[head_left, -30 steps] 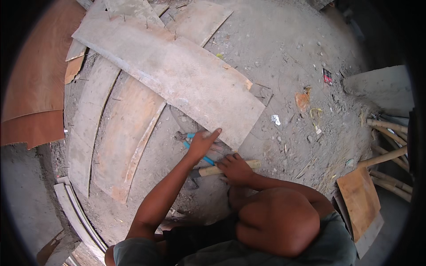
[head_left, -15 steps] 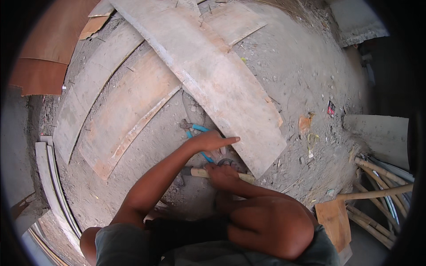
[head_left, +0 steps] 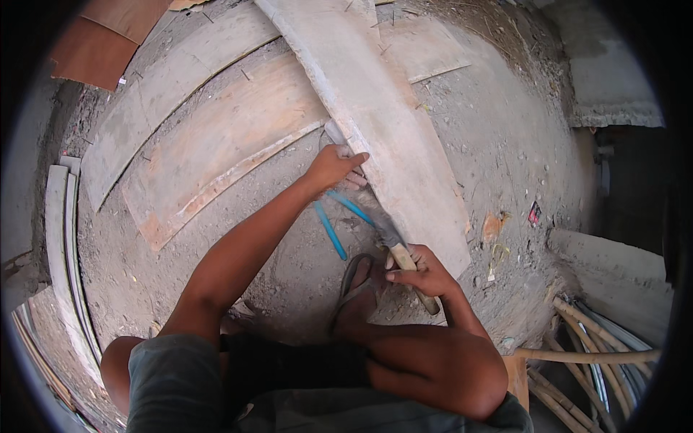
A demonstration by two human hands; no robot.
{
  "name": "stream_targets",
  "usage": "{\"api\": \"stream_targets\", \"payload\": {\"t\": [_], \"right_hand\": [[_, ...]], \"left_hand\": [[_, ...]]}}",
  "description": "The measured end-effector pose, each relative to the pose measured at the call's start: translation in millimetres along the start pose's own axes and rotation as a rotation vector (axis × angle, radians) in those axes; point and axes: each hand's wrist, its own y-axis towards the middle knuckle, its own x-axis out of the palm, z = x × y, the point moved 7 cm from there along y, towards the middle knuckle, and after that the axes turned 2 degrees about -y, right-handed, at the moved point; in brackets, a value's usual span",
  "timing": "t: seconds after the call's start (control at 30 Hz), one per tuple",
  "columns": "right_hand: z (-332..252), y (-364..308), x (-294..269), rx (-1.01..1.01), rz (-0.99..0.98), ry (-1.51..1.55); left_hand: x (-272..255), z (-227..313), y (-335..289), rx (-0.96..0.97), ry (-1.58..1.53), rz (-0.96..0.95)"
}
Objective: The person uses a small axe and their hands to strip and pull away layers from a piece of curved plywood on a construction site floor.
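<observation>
A long pale board (head_left: 393, 144) slants from the top middle down to the right of my feet. My left hand (head_left: 333, 170) is closed on its left edge, thumb on top and fingers beneath. In my right hand (head_left: 427, 273) is a hammer (head_left: 406, 261) with a light wooden handle, beside the board's near end. Its dark metal head points away from me, against the board's left edge, and looks blurred. Between my hands lie blue-handled pliers (head_left: 332, 231) on the dirt; their jaws are hidden by my left hand and wrist.
Two more boards (head_left: 231, 130) (head_left: 173, 86) lie under and left of the long one, with nails sticking up. Brown sheets (head_left: 97, 54) are at the far left. Bamboo poles (head_left: 592, 353) lean at the lower right, near a concrete block (head_left: 606, 267). My sandalled foot (head_left: 355, 289) is close to the pliers.
My left hand has moved farther up the board's edge and closed on it. My right hand has moved right with the hammer, whose head has swung from pointing left to pointing away.
</observation>
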Motion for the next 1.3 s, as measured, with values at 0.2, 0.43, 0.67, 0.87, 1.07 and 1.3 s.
{"api": "stream_targets", "payload": {"t": [0.2, 0.43, 0.67, 0.87, 1.07, 1.3], "right_hand": [[-52.8, -9.6, -84.4, -0.098, 0.695, -0.045], [-32.4, 2.5, -142.3, 0.043, 0.923, -0.097], [-116.9, 1.9, -165.9, -0.255, 1.113, -0.209], [-63.4, 39.7, -195.4, -0.079, 1.043, -0.482], [-70.7, 34.5, -176.7, 0.11, 0.891, -0.457], [-114.4, 23.3, -199.4, -0.165, 1.161, -0.625]], "left_hand": [[-2.4, -37.2, -28.0, -0.127, 0.357, 0.083], [7.5, -40.1, -3.8, -0.028, 0.193, 0.123], [4.0, -41.9, -8.5, -0.034, 0.124, 0.143], [18.6, -35.9, -6.2, -0.017, 0.141, 0.123], [4.5, -37.3, -8.5, 0.013, 0.215, 0.181], [7.2, -38.3, -5.1, -0.005, 0.216, 0.18]]}}
